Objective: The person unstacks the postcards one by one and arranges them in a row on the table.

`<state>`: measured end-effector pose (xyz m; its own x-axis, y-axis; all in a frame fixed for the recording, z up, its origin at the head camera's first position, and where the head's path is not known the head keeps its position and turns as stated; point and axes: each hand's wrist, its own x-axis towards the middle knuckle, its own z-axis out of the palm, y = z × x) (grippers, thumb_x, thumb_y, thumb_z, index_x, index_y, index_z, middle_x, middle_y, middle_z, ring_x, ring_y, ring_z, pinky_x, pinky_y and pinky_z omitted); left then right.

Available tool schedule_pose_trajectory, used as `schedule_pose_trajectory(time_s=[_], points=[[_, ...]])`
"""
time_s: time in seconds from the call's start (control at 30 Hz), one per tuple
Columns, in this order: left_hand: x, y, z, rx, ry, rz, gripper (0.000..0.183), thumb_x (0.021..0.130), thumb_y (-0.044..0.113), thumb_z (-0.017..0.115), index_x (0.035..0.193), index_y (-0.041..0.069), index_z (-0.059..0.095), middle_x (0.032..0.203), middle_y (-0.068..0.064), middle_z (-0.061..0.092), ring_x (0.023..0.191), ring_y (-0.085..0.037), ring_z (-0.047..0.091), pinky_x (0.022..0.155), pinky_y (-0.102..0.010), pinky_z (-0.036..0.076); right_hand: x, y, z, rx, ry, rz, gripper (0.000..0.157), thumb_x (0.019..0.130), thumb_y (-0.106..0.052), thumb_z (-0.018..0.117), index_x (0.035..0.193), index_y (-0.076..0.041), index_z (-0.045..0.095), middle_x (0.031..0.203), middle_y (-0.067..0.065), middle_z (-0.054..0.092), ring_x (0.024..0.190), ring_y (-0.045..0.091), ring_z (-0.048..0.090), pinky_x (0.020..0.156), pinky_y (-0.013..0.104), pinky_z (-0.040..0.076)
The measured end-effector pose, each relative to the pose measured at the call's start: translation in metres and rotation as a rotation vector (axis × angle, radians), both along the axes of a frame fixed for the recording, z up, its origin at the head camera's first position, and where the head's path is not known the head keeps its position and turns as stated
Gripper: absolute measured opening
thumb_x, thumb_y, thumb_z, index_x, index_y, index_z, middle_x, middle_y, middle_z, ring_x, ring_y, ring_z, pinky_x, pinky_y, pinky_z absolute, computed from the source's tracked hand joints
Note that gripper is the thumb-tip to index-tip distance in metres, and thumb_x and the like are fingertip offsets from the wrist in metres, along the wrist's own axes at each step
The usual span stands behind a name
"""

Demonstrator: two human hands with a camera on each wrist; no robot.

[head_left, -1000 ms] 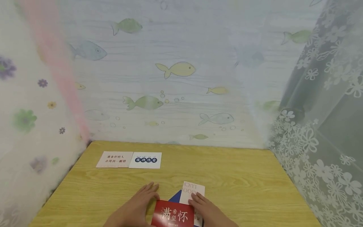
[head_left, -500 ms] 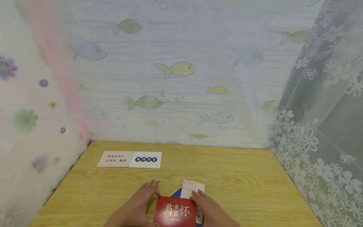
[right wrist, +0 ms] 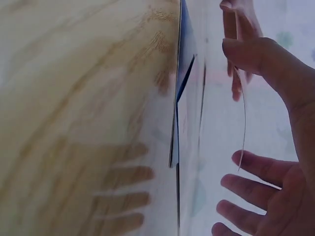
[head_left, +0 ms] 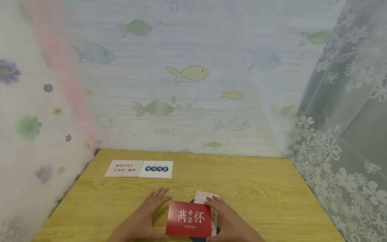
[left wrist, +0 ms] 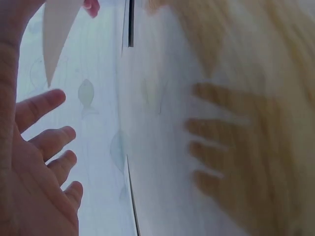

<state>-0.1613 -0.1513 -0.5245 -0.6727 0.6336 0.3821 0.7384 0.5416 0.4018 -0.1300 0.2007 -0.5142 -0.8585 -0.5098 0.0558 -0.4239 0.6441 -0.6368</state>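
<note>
A red card (head_left: 188,220) with white Chinese characters is held level above the table between both hands. My left hand (head_left: 140,220) grips its left side, index finger at the far corner and thumb at the near one. In the left wrist view a pale card corner (left wrist: 56,44) meets that index fingertip. My right hand (head_left: 232,222) grips the right side, thumb and index finger on opposite edges. Seen edge-on in the right wrist view, the card (right wrist: 244,113) bows slightly. Below it lie a pale "GOOD LUCK" card (head_left: 205,196) and a blue piece (head_left: 198,239), both partly covered.
Two cards lie side by side at the back left of the wooden table (head_left: 257,188): a pinkish one (head_left: 124,168) and a white one (head_left: 156,169) with dark blue circles. A fish-patterned curtain (head_left: 193,131) hangs behind the table, and lace fabric (head_left: 329,158) runs down the right.
Both hands have raised the red card and shifted it slightly away and to the right. Its near edge now shows, and it covers more of the blue piece's far corner.
</note>
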Motion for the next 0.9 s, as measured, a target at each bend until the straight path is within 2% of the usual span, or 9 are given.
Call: schedule_pose_trajectory(time_s=[0.07, 0.13, 0.17, 0.23, 0.3, 0.53, 0.7, 0.8, 0.9], points=[[0.0010, 0.0002, 0.0016, 0.011, -0.053, -0.002, 0.105, 0.066, 0.064, 0.088, 0.153, 0.025, 0.044, 0.166, -0.002, 0.032, 0.150, -0.040, 0.030, 0.127, -0.040, 0.021, -0.0004, 0.0002, 0.0011, 0.005, 0.007, 0.010, 0.094, 0.072, -0.057, 0.087, 0.150, -0.021, 0.048, 0.158, 0.005, 0.045, 0.146, 0.039, 0.036, 0.104, 0.058, 0.050], [0.0024, 0.0004, 0.0029, 0.028, -0.125, -0.004, 0.104, 0.067, 0.062, 0.088, 0.154, 0.033, 0.041, 0.167, 0.001, 0.029, 0.152, -0.038, 0.026, 0.119, -0.057, 0.032, -0.0003, 0.0003, 0.0021, 0.013, 0.023, 0.020, 0.095, 0.072, -0.058, 0.086, 0.150, -0.019, 0.049, 0.158, 0.006, 0.045, 0.146, 0.039, 0.037, 0.105, 0.061, 0.048], [0.0031, 0.0003, 0.0033, 0.036, -0.150, -0.007, 0.104, 0.067, 0.062, 0.088, 0.154, 0.035, 0.039, 0.167, 0.002, 0.028, 0.153, -0.037, 0.025, 0.114, -0.065, 0.034, -0.0003, 0.0003, 0.0022, 0.016, 0.035, 0.026, 0.095, 0.072, -0.058, 0.086, 0.150, -0.018, 0.049, 0.158, 0.008, 0.046, 0.146, 0.039, 0.037, 0.106, 0.062, 0.046], [0.0039, 0.0005, 0.0034, 0.058, -0.192, -0.013, 0.104, 0.067, 0.060, 0.089, 0.154, 0.037, 0.039, 0.168, 0.002, 0.026, 0.153, -0.037, 0.023, 0.108, -0.073, 0.036, -0.0001, 0.0001, 0.0028, 0.018, 0.048, 0.031, 0.096, 0.073, -0.059, 0.086, 0.150, -0.016, 0.049, 0.157, 0.008, 0.046, 0.145, 0.039, 0.038, 0.106, 0.062, 0.046], [0.0041, 0.0008, 0.0028, 0.067, -0.194, -0.010, 0.105, 0.066, 0.060, 0.089, 0.155, 0.036, 0.038, 0.168, 0.003, 0.025, 0.154, -0.036, 0.022, 0.107, -0.073, 0.037, 0.0002, 0.0000, 0.0036, 0.022, 0.057, 0.032, 0.097, 0.073, -0.060, 0.085, 0.151, -0.015, 0.048, 0.157, 0.008, 0.046, 0.145, 0.039, 0.038, 0.106, 0.061, 0.047], [0.0042, 0.0020, -0.0009, 0.089, -0.116, -0.006, 0.105, 0.064, 0.062, 0.089, 0.153, 0.033, 0.043, 0.167, 0.001, 0.029, 0.152, -0.037, 0.024, 0.106, -0.072, 0.039, 0.0024, -0.0009, 0.0042, 0.053, 0.061, 0.023, 0.097, 0.075, -0.064, 0.081, 0.152, -0.016, 0.047, 0.158, 0.003, 0.046, 0.146, 0.036, 0.037, 0.104, 0.059, 0.050], [0.0017, 0.0020, -0.0002, 0.078, -0.114, -0.012, 0.104, 0.063, 0.065, 0.088, 0.151, 0.025, 0.049, 0.168, 0.001, 0.028, 0.154, -0.035, 0.020, 0.109, -0.074, 0.033, 0.0028, -0.0021, 0.0051, 0.063, 0.082, 0.018, 0.097, 0.074, -0.065, 0.081, 0.151, -0.015, 0.048, 0.156, 0.001, 0.048, 0.146, 0.036, 0.038, 0.103, 0.061, 0.049], [0.0010, 0.0016, -0.0004, 0.080, -0.106, -0.015, 0.103, 0.063, 0.066, 0.088, 0.149, 0.021, 0.052, 0.167, 0.000, 0.029, 0.154, -0.038, 0.021, 0.107, -0.074, 0.034, 0.0027, -0.0025, 0.0061, 0.073, 0.121, 0.022, 0.096, 0.074, -0.066, 0.080, 0.150, -0.015, 0.049, 0.155, 0.002, 0.050, 0.145, 0.035, 0.040, 0.102, 0.061, 0.050], [0.0005, 0.0015, -0.0006, 0.092, -0.119, -0.015, 0.099, 0.063, 0.064, 0.089, 0.146, 0.022, 0.054, 0.167, 0.000, 0.029, 0.153, -0.038, 0.021, 0.105, -0.076, 0.036, 0.0029, -0.0027, 0.0078, 0.075, 0.135, 0.023, 0.095, 0.075, -0.066, 0.079, 0.150, -0.015, 0.050, 0.154, 0.002, 0.050, 0.145, 0.034, 0.041, 0.102, 0.060, 0.051]])
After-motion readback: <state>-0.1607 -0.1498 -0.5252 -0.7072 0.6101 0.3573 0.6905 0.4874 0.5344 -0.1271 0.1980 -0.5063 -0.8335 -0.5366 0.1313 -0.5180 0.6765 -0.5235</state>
